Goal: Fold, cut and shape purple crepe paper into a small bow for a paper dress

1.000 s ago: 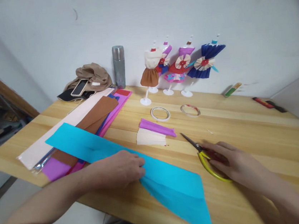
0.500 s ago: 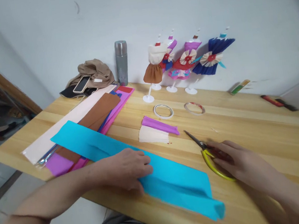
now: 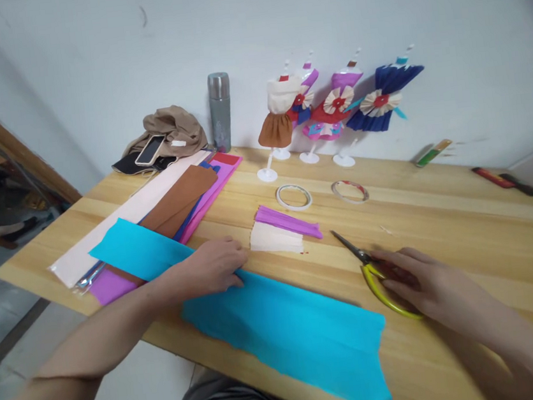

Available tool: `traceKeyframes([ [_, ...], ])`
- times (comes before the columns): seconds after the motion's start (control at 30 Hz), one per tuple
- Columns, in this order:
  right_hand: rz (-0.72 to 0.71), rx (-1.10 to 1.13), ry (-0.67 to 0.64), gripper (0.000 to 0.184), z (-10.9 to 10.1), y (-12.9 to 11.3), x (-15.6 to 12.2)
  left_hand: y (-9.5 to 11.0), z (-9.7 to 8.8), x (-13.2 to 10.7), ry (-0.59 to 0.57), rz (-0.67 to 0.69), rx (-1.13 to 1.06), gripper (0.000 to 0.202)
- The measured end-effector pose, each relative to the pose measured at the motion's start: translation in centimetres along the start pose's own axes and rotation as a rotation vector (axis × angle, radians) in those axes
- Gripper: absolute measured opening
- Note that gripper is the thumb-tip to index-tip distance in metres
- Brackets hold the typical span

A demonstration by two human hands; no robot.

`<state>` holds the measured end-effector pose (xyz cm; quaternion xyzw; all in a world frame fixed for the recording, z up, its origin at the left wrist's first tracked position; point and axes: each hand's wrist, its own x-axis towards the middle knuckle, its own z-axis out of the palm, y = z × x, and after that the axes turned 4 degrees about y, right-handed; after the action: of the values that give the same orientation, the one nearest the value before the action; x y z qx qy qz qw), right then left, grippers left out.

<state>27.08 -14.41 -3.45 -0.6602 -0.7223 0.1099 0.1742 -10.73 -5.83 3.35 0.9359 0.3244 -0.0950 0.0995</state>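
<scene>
A long strip of bright blue crepe paper lies slantwise across the near part of the table, its lower half spread out toward the table's front edge. My left hand is at its upper edge, fingers curled over the paper; the thumb points down onto it. On the right, my right hand is closed around the yellow-handled scissors, whose blades look closed and point away to the left. Between the hands lie a purple pleated paper strip and a cream paper piece.
Stacked crepe paper sheets lie left. Behind are a phone on brown cloth, a thermos and several dressed paper figures on stands. Two tape rolls and a red-black cutter lie farther right.
The blue crepe paper has opened out toward the front edge, its folded lower part now flatter and wider. My left hand has moved up and left to its upper edge. My right hand stays with the scissors.
</scene>
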Motion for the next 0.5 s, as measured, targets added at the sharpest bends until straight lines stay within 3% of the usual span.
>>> traceKeyframes([
  [0.07, 0.01, -0.008, 0.004, 0.041, 0.0, -0.2, 0.0, 0.2, -0.9, -0.3, -0.008, -0.073, -0.03, 0.011],
  [0.23, 0.015, -0.031, 0.002, 0.044, -0.5, -1.2, 0.0, -0.2, -3.4, 0.0, 0.106, -0.215, -0.092, 0.008],
  [0.4, 0.018, -0.063, -0.038, 0.047, -0.7, -1.4, -0.1, -2.6, -6.9, -0.7, 0.092, -0.143, -0.217, 0.016],
  [0.5, 0.005, -0.068, -0.033, 0.047, -0.6, -1.2, -0.2, -4.9, -9.2, -2.1, 0.17, -0.222, -0.258, 0.028],
])
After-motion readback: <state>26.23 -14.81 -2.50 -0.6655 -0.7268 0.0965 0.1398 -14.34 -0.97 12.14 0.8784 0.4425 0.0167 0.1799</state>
